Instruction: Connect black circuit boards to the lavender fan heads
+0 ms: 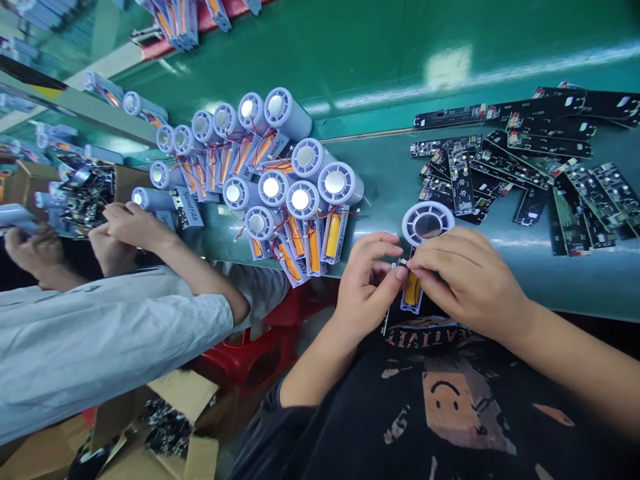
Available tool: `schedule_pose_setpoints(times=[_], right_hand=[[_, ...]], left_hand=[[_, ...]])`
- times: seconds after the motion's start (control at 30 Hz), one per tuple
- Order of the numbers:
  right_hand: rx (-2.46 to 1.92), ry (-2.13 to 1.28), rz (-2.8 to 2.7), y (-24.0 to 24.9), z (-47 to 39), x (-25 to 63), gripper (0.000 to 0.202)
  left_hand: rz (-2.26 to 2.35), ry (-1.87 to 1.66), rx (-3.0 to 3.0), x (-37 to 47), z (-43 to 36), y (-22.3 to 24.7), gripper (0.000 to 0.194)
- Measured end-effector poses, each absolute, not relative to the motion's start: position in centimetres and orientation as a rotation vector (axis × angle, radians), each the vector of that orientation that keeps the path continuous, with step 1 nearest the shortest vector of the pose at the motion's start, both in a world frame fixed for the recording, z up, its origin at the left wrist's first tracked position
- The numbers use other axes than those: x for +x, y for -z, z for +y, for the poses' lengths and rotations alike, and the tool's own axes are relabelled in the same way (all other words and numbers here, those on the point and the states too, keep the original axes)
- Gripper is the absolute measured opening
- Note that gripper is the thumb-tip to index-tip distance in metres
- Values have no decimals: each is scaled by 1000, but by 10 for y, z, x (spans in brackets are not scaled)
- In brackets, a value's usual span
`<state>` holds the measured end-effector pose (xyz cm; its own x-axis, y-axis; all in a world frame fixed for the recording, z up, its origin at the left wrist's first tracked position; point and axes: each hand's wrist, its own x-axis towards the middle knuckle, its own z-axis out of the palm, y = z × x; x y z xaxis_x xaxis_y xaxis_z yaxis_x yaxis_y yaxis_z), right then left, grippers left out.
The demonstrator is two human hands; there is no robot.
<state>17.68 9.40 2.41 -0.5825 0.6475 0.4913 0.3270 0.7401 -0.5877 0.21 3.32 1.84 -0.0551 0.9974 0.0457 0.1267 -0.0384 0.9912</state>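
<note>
At the table's front edge lies a pale purple handheld fan body (411,307) with a round slotted head and a yellow battery in its open handle. My left hand (367,283) is closed on a narrow circuit board (386,321), held nearly edge-on beside the handle. Just over the handle, my right hand (457,273) is pinched close to the board's upper end, its fingertips meeting near my left thumb. Whatever sits between the right fingertips is too small and covered to make out.
Several similar fan bodies (303,200) stand grouped on the green table to the left. Loose black circuit boards (525,157) are piled at the right. Further left, a co-worker's hands (135,227) work by a box of parts. A red stool (245,360) and an open carton (200,400) stand below.
</note>
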Motion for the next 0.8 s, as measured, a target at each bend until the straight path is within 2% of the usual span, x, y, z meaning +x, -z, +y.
schedule_pose_setpoints(times=[0.1, 0.4, 0.53, 0.6, 0.67, 0.8], right_hand=[[-762, -610, -2230, -23, 94, 177, 10], [-628, -287, -2272, -23, 95, 182, 11], [-693, -262, -2222, -20, 94, 181, 6], [-780, -282, -2186, -20, 94, 179, 4], [-857, -300, -2166, -21, 93, 177, 9], [-925, -322, -2179, -23, 91, 175, 18]], left_hand=[[1368, -1215, 1439, 1, 33, -18, 3], [1309, -1182, 1096, 3, 34, -25, 13], [1247, -1192, 986, 2, 33, -20, 18], [1211, -1227, 867, 3, 32, -18, 27], [1198, -1233, 717, 4, 32, -18, 33], [1184, -1218, 549, 8, 33, -19, 34]])
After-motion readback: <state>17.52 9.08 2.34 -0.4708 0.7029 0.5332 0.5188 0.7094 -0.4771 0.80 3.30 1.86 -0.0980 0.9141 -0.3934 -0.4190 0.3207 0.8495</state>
